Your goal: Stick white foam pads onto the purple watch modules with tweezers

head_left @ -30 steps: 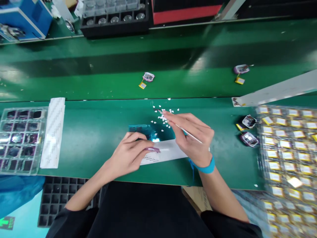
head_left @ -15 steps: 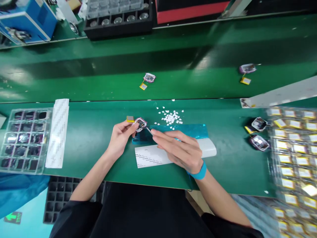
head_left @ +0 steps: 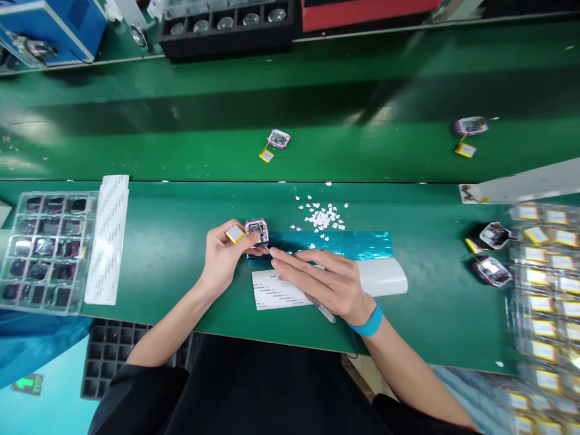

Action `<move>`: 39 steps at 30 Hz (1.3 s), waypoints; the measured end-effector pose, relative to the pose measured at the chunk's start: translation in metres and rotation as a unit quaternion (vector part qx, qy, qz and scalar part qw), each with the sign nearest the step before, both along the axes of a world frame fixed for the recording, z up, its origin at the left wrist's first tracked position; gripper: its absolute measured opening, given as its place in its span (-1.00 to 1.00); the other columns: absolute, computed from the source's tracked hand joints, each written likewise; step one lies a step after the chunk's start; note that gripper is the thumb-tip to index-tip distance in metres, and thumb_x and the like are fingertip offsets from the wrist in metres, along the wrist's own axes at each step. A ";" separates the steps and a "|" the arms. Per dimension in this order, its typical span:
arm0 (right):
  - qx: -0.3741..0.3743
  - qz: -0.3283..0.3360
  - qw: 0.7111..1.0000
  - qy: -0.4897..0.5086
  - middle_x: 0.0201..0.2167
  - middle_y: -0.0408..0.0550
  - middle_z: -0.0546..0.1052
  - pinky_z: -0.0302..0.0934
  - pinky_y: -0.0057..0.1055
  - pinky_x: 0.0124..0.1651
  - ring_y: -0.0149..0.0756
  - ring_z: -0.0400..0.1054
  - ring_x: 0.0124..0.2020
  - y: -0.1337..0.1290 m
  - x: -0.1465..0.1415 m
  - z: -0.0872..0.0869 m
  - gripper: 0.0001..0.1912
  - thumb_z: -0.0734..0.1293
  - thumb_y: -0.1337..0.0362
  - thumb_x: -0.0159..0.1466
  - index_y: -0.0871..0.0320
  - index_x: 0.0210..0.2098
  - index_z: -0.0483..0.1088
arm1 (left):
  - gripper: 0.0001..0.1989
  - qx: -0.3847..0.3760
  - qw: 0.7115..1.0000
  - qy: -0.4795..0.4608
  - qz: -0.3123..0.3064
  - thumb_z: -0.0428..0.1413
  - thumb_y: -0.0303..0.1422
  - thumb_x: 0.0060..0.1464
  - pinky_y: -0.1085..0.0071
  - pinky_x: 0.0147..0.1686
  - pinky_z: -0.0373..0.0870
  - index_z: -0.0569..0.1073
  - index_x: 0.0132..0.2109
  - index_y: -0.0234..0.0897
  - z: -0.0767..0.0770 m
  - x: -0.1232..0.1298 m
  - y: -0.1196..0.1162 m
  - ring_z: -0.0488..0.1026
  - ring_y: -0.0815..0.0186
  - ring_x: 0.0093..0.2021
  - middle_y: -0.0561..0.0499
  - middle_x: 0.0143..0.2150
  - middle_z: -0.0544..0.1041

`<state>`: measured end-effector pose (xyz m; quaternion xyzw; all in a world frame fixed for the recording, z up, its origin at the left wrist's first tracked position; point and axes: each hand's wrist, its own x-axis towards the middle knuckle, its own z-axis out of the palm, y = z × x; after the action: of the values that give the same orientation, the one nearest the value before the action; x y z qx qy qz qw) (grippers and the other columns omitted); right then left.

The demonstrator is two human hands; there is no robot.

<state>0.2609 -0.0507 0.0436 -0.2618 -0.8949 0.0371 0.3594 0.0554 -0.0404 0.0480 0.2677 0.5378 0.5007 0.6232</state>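
Observation:
My left hand [head_left: 220, 258] pinches a small watch-like housing [head_left: 257, 226] with a bare circuit board facing up, the thumb lying on its lower part. A yellow-edged battery [head_left: 235, 234] sits by the fingers, left of the housing. My right hand [head_left: 328, 281], a blue band on its wrist, grips slim metal tweezers [head_left: 325, 312]. Their tip meets the housing's lower right edge; whether it holds anything is too small to tell. Beneath the hands lie a shiny blue film strip [head_left: 362, 243] and a white printed backing sheet [head_left: 274, 289]. Small white stickers [head_left: 322, 217] are scattered just beyond.
Another housing [head_left: 278, 139] with battery lies farther back, one more [head_left: 471, 125] at back right. Two housings [head_left: 493, 271] rest beside battery-filled trays [head_left: 546, 302] on the right. At left are a compartment tray [head_left: 43, 254] and a white strip [head_left: 107, 241]. A black tray [head_left: 226, 45] stands on the shelf.
The housing has turned in my left hand, its board now facing up more, and the battery has swung lower. The tweezers' tip has shifted to the housing's lower edge. The whole view moved slightly.

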 end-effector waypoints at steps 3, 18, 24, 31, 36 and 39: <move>0.011 -0.005 1.000 -0.004 0.04 -0.09 0.62 0.52 -0.33 -0.24 -0.32 0.52 -0.26 0.000 -0.002 0.000 -0.68 0.40 0.45 0.36 0.14 0.09 0.48 | -0.75 -0.005 1.000 -0.002 0.004 0.38 -0.42 -0.15 0.52 -0.52 0.57 0.43 -0.56 -0.27 0.001 0.001 -0.001 0.53 0.40 -0.58 0.15 -0.61 0.50; 0.021 -0.011 1.000 -0.010 0.00 0.02 0.64 0.47 -0.34 -0.33 -0.31 0.46 -0.32 -0.003 -0.005 0.002 -0.80 0.39 0.51 0.34 0.28 -0.05 0.54 | -0.71 -0.015 0.999 0.003 0.030 0.41 -0.40 -0.21 0.55 -0.53 0.57 0.42 -0.57 -0.28 0.000 0.006 -0.004 0.47 0.46 -0.60 0.18 -0.63 0.44; 0.013 -0.003 1.000 -0.011 0.02 0.07 0.63 0.50 -0.32 -0.27 -0.29 0.49 -0.30 -0.004 -0.006 0.003 -0.79 0.36 0.52 0.36 0.30 -0.03 0.53 | -0.72 0.000 0.999 0.028 0.031 0.42 -0.36 -0.16 0.54 -0.52 0.57 0.44 -0.52 -0.28 -0.002 0.009 -0.006 0.52 0.43 -0.58 0.15 -0.59 0.51; -0.064 -0.012 0.997 0.038 0.11 0.05 0.56 0.55 -0.32 -0.24 -0.30 0.59 -0.21 -0.008 -0.005 0.000 -0.39 0.32 0.50 0.40 0.16 0.40 0.18 | -0.75 0.026 0.997 0.071 0.034 0.41 -0.28 -0.09 0.44 -0.46 0.64 0.55 -0.31 -0.27 -0.001 0.013 -0.009 0.56 0.37 -0.56 0.10 -0.49 0.59; -0.062 -0.013 0.997 0.040 0.11 0.06 0.55 0.56 -0.31 -0.25 -0.26 0.60 -0.18 -0.007 -0.002 -0.001 -0.25 0.34 0.53 0.37 0.19 0.46 0.05 | -0.69 0.025 0.997 0.066 0.025 0.42 -0.23 -0.09 0.42 -0.44 0.66 0.53 -0.27 -0.28 -0.003 0.012 -0.009 0.59 0.34 -0.54 0.10 -0.49 0.60; -0.072 -0.027 0.994 0.072 0.08 0.08 0.59 0.55 -0.27 -0.21 -0.23 0.59 -0.13 -0.007 0.000 0.000 -0.38 0.31 0.50 0.40 0.19 0.41 0.17 | -0.65 0.015 0.999 0.041 0.021 0.44 -0.26 -0.13 0.42 -0.38 0.67 0.53 -0.23 -0.29 -0.004 0.011 -0.008 0.63 0.32 -0.48 0.07 -0.43 0.63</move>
<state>0.2611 -0.0582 0.0434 -0.3080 -0.8544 0.1099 0.4037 0.0666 -0.0483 0.0436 0.2865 0.5608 0.5104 0.5856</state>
